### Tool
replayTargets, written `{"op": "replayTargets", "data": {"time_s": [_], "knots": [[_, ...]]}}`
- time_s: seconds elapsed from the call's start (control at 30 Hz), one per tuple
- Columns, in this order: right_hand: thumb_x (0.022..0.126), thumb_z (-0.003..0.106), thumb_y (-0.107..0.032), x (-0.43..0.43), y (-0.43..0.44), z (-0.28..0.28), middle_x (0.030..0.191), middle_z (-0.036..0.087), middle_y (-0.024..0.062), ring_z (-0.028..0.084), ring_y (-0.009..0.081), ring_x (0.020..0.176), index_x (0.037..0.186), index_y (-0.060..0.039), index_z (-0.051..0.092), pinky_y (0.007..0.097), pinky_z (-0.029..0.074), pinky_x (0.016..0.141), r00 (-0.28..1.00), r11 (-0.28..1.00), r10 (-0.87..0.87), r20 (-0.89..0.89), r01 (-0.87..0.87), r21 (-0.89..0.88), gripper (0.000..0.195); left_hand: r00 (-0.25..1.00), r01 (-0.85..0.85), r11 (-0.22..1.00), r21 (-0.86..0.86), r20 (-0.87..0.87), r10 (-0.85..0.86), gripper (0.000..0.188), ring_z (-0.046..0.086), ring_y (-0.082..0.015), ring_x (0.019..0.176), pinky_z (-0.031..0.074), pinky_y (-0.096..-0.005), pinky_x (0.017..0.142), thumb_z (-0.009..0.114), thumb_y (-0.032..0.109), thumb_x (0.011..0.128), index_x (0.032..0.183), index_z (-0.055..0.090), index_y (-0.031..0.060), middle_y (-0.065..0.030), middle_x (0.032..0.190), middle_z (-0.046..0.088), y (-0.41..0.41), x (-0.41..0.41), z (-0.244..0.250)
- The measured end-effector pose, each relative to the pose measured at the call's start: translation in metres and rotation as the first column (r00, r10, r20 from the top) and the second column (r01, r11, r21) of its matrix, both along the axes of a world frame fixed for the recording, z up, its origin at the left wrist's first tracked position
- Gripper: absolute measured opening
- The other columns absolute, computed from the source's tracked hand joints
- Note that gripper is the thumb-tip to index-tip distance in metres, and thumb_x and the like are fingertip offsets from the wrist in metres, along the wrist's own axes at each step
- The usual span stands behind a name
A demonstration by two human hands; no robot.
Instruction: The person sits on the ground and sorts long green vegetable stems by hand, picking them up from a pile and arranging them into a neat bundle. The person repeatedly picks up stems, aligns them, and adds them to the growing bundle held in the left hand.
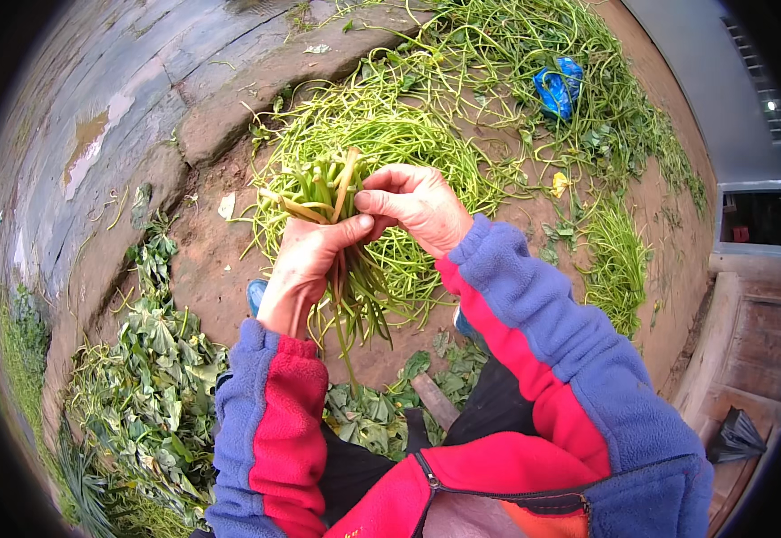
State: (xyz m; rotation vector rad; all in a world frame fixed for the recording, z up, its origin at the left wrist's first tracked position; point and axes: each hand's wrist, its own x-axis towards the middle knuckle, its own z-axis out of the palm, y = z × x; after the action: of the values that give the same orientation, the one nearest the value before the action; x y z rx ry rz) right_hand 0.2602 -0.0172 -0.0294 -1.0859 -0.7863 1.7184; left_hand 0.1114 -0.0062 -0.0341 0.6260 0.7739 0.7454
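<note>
My left hand (313,259) is wrapped around a bundle of green leaf stalks (323,191), its thumb lying across the front. The cut ends fan out above the fist, a few of them yellowish, and the thinner ends hang below it. Against the bundle's right side, close to the left thumb, the fingertips of my right hand (414,205) are pinched together. Whatever stalk lies between them is mostly hidden. Beneath and beyond both hands, a large heap of loose green stalks (397,138) spreads over the bare soil.
Piled leaves (155,383) lie at the left, and more leaves (373,417) between my legs beside a piece of wood (434,400). Tangled vines (484,40) with a blue plastic bag (558,87) are at the far side. Stone paving (128,87) borders the left; a stalk bunch (615,262) lies right.
</note>
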Motion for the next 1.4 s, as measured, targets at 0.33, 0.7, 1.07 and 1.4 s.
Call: {"op": "replayTargets", "data": {"time_s": [0.33,0.7,1.07,1.4], "knots": [[0.072,0.061,-0.016,0.019,0.014,-0.007,0.066,0.056,0.0031,0.052,0.0091,0.056,0.077,-0.0014,0.055,0.0221,0.044,0.054,0.981,0.995,0.071,0.179,-0.081,0.051,0.016,0.975,-0.081,0.995,0.062,-0.204,0.092,0.021,0.051,-0.0103,0.06,0.041,-0.0224,0.054,0.062,0.002,0.063,0.084,0.055,-0.0007,-0.0025,0.071,0.055,-0.003,0.012,0.004],[0.077,0.049,-0.009,0.098,-0.004,-0.172,0.074,0.057,0.0105,0.055,0.0153,0.056,0.086,0.0021,0.053,0.0252,0.047,0.046,0.821,0.813,-0.239,0.518,0.461,-0.356,0.015,0.9,-0.113,0.982,0.152,-0.404,0.166,0.013,0.044,-0.0067,0.052,0.034,-0.0209,0.044,0.061,0.006,0.061,0.071,0.056,-0.0008,0.0001,0.063,0.051,0.01,0.007,0.017],[0.08,0.04,-0.004,0.074,-0.015,-0.224,0.108,0.046,0.0226,0.057,0.029,0.077,0.123,0.0025,0.021,0.0305,0.05,0.06,0.874,0.749,-0.112,0.472,0.387,-0.538,0.047,0.874,-0.07,0.98,0.189,-0.463,0.151,0.017,0.044,-0.0066,0.054,0.036,-0.022,0.047,0.06,0.01,0.06,0.072,0.056,-0.0011,0.0008,0.064,0.051,0.009,0.002,0.016],[0.068,0.06,-0.02,0.099,-0.01,-0.196,0.066,0.058,0.0136,0.057,0.0257,0.063,0.072,-0.0059,0.059,0.0333,0.044,0.061,-0.062,0.924,-0.079,0.995,0.371,0.097,0.014,0.866,-0.097,0.982,0.164,-0.473,0.165,0.017,0.044,-0.0073,0.054,0.036,-0.0224,0.047,0.06,0.009,0.06,0.072,0.055,-0.0024,-0.0003,0.064,0.051,0.01,-0.003,0.023]]}}
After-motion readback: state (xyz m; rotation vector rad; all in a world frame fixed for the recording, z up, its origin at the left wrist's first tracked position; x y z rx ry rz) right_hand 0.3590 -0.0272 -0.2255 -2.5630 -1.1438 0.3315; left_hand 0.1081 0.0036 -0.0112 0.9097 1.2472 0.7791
